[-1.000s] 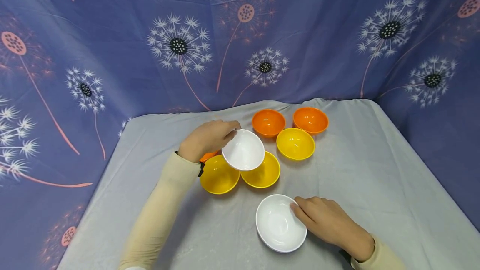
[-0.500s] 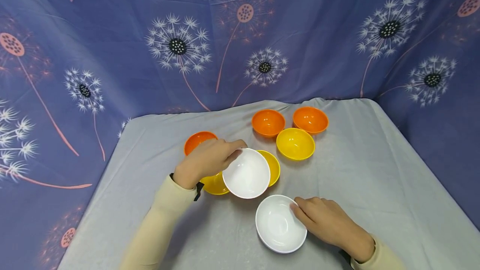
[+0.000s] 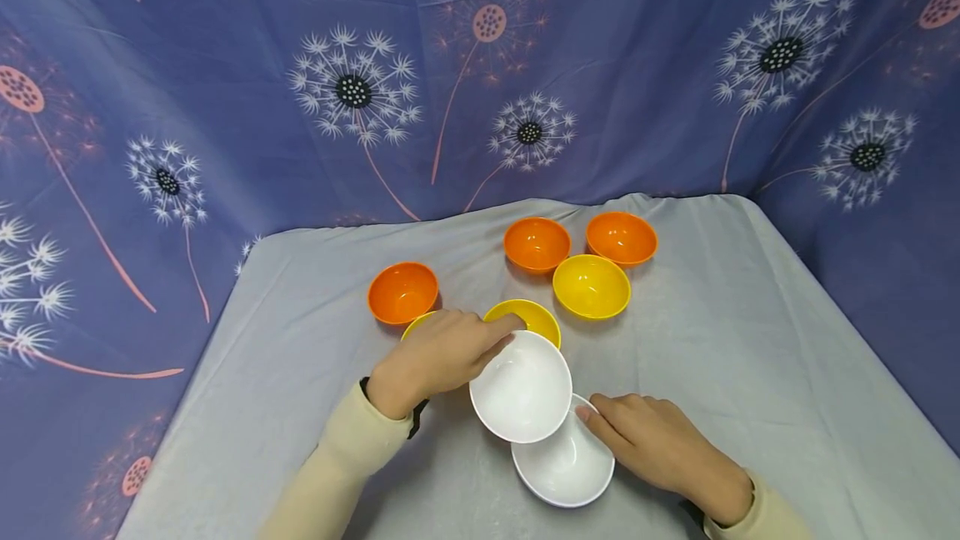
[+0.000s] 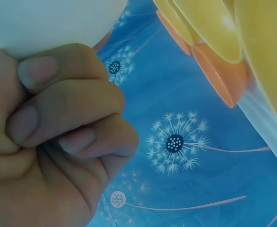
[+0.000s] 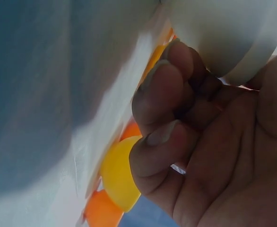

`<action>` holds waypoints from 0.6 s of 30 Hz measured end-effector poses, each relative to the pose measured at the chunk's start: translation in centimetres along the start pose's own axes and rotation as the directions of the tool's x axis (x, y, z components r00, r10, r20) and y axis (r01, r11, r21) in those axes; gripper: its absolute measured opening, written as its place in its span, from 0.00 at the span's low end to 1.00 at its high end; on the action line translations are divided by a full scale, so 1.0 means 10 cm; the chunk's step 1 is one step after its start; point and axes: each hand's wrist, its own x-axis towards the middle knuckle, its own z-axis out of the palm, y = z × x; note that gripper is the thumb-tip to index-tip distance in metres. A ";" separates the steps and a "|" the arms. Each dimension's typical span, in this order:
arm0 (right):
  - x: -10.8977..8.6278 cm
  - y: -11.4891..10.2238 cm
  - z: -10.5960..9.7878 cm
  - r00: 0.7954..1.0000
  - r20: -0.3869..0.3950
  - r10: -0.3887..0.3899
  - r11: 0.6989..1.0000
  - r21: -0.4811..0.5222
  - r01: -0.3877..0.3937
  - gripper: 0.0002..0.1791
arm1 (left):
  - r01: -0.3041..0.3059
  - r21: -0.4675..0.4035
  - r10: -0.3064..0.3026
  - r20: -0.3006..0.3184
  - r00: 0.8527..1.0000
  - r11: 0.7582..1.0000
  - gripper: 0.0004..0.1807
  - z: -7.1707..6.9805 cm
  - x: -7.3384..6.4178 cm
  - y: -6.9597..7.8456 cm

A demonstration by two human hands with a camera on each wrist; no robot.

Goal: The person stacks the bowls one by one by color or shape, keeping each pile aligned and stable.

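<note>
White bowls (image 3: 521, 394) (image 3: 564, 467) in both hands (image 3: 446, 352) (image 3: 660, 447), left one partly over right.

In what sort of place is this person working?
Perhaps a staged indoor corner for filming: dandelion-print fabric hangs behind a cloth-covered table, and several bowls stand on it.

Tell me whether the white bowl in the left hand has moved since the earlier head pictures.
Yes: judged against the far-right orange bowl, the white bowl in the left hand has moved down the head view and rightward.
</note>
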 end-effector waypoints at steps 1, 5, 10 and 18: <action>0.00 0.00 -0.01 1.000 0.004 0.005 1.000 0.005 -0.005 0.20 | 0.002 0.012 -0.002 -0.008 1.000 1.000 0.05 0.00 -0.01 0.01; -0.01 -0.01 -0.06 1.000 -0.025 0.000 1.000 0.000 0.000 0.19 | -0.004 0.056 0.007 -0.046 0.999 0.998 0.03 0.01 -0.03 0.04; -0.02 -0.03 -0.11 0.992 -0.121 -0.020 1.000 -0.007 0.020 0.19 | -0.032 0.071 0.037 -0.077 0.996 0.997 0.03 0.02 -0.06 0.06; -0.02 -0.10 -0.11 0.951 -0.295 -0.090 0.995 0.011 0.098 0.20 | -0.075 -0.004 0.075 -0.033 0.997 0.997 0.07 0.03 -0.07 0.14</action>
